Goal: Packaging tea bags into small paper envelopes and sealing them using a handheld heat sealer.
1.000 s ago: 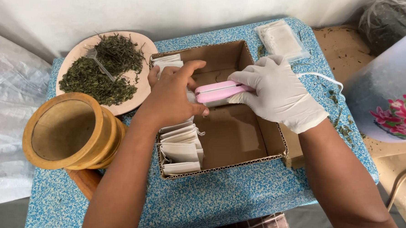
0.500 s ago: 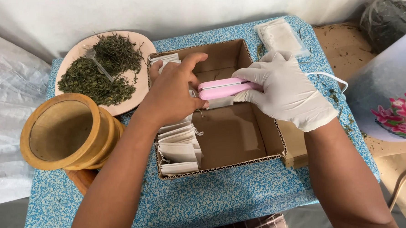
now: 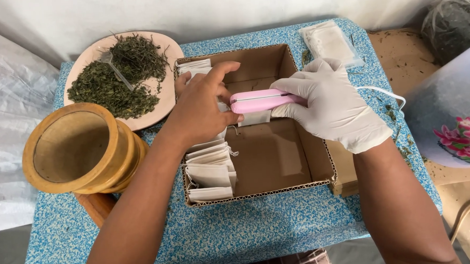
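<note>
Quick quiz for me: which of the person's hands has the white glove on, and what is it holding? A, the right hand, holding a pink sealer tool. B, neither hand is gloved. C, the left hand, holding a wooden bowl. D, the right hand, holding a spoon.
A: the gloved right hand grips the pink sealer tool over the cardboard box, while the bare left hand steadies a small white bag at its tip.

Around one open cardboard box there are two hands: one bare left hand and one white-gloved right hand, with one pink handheld sealer over the box. Left of the box stand one plate of dried green leaves and one round wooden vessel; beyond its far right corner lies one clear packet. Small white sachets are stacked along the box's left inner wall, too overlapped to count.
</note>
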